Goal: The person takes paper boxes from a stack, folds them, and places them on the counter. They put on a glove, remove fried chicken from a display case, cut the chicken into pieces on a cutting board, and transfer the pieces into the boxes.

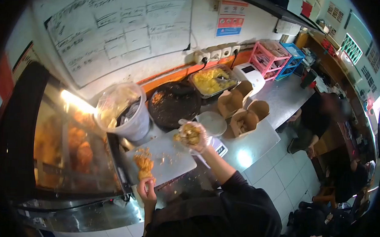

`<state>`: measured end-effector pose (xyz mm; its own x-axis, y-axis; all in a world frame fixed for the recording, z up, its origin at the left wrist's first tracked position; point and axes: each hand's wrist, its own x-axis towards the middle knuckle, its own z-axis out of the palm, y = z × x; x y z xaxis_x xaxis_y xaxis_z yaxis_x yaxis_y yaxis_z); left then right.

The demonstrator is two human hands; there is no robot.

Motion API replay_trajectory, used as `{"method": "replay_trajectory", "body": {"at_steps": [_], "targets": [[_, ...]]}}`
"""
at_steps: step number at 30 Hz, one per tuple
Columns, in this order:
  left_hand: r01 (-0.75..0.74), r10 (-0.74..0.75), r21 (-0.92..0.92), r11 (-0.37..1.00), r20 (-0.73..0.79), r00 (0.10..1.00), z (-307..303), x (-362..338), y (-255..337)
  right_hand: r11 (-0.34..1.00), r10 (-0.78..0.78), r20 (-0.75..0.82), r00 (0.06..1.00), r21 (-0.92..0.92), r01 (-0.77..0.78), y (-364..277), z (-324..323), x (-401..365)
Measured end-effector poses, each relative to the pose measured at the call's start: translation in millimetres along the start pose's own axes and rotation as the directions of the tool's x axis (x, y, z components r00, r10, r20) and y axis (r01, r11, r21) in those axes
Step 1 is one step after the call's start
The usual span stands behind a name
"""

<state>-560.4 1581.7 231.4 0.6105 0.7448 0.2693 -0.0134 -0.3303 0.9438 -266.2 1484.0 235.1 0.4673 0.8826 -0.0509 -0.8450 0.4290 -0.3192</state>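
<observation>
My left hand (147, 192), bare, pinches the lower end of a piece of fried chicken (143, 164) over the white cutting board (175, 163). Orange-brown crumbs are scattered around that piece. My right hand (201, 141) wears a clear plastic glove and is turned palm up. Cupped in it is a handful of browned food pieces (191, 134), too blurred to identify surely. Just beyond this hand, a pale round bowl (212, 123) sits by a white kitchen scale (217, 147). Two open brown cardboard food boxes stand to the right; the nearer box (250, 117) has pale contents.
A lit glass cabinet (86, 156) with fried chicken stands left. Behind the board are a plastic-lined bucket (132, 126), a dark round board (173, 107) and a tray of yellow food (208, 81). Pink (269, 58) and blue racks stand farther back. Other people (306, 119) are at right.
</observation>
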Motion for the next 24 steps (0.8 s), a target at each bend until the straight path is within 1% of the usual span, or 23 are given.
{"method": "replay_trajectory", "body": {"at_steps": [1,3,5,6,7,8,9,11,12,14,15,16,17,18,19,20,21,22,23,24], "targets": [[0.054,-0.054,0.002,0.999,-0.011,0.998,8.8,1.1,1.9,0.996,-0.073,-0.024,0.997,-0.054,0.072,-28.3,1.7,-4.4],[0.031,-0.031,-0.003,1.000,-0.023,0.999,25.5,8.2,3.5,0.996,-0.089,-0.104,0.991,-0.035,0.086,-97.9,-8.5,-7.1],[0.087,-0.089,-0.033,0.996,-0.065,0.994,43.1,12.5,4.7,0.964,-0.140,-0.187,0.972,-0.249,0.090,-166.8,-21.1,-9.4],[0.118,-0.122,-0.048,0.992,-0.086,0.989,50.3,13.1,5.3,0.733,-0.335,-0.116,0.935,-0.655,0.182,-204.8,-78.8,5.3],[0.096,-0.098,-0.035,0.995,-0.082,0.992,55.7,15.1,2.8,0.415,-0.333,-0.043,0.942,-0.904,0.105,-226.4,-105.0,22.3],[0.075,-0.077,-0.021,0.997,-0.076,0.994,60.5,16.4,-1.9,0.020,-0.329,0.030,0.944,-0.999,0.039,-247.9,-130.5,39.2],[0.056,-0.056,-0.008,0.998,-0.068,0.996,65.4,17.2,-2.2,-0.323,-0.191,-0.034,0.981,-0.941,-0.095,-261.3,-127.3,49.6],[0.037,-0.037,-0.004,0.999,-0.074,0.997,75.4,20.3,3.5,-0.637,-0.141,-0.090,0.986,-0.754,-0.160,-268.5,-126.7,55.1],[0.022,-0.021,0.016,1.000,-0.072,0.997,77.6,20.9,5.0,-0.631,-0.200,-0.041,0.979,-0.759,-0.161,-261.1,-128.2,51.6],[0.011,-0.006,0.052,0.999,-0.081,0.997,80.6,22.7,8.5,-0.642,-0.207,-0.059,0.977,-0.745,-0.180,-261.1,-131.2,59.6],[0.015,-0.009,0.070,0.997,-0.091,0.996,80.8,22.7,10.7,-0.634,-0.256,-0.146,0.956,-0.721,-0.280,-260.7,-115.0,54.5],[0.022,-0.013,0.090,0.996,-0.102,0.995,80.1,22.3,11.9,-0.621,-0.303,-0.232,0.924,-0.688,-0.376,-258.7,-78.3,40.8],[0.029,-0.018,0.107,0.994,-0.103,0.995,78.5,21.1,11.7,-0.604,-0.345,-0.317,0.883,-0.645,-0.468,-254.6,-60.1,34.1],[0.038,-0.024,0.126,0.991,-0.107,0.994,75.9,19.7,10.3,-0.606,-0.344,-0.353,0.870,-0.624,-0.493,-267.0,-97.1,50.9],[0.049,-0.031,0.149,0.988,-0.120,0.992,71.9,18.3,8.2,-0.861,-0.128,-0.075,0.989,-0.487,-0.148,-285.6,-129.1,60.5],[0.063,-0.042,0.156,0.986,-0.137,0.990,67.8,16.2,3.4,-0.885,-0.158,-0.034,0.987,-0.439,-0.157,-287.3,-126.3,54.8],[0.051,-0.023,0.155,0.987,-0.177,0.984,63.8,12.5,-10.1,-0.837,-0.156,-0.019,0.988,-0.528,-0.142,-284.9,-123.0,53.0],[0.070,-0.044,0.153,0.986,-0.166,0.985,58.9,14.3,-0.8,-0.781,-0.154,-0.005,0.988,-0.613,-0.124,-279.5,-110.1,48.9],[0.074,-0.047,0.166,0.983,-0.161,0.986,52.9,13.9,3.7,-0.509,-0.169,-0.076,0.983,-0.847,-0.153,-273.4,-107.5,49.4],[0.135,-0.103,0.170,0.976,-0.186,0.977,47.6,10.7,5.0,-0.172,-0.183,-0.148,0.972,-0.969,-0.180,-267.1,-104.0,50.0]]}}
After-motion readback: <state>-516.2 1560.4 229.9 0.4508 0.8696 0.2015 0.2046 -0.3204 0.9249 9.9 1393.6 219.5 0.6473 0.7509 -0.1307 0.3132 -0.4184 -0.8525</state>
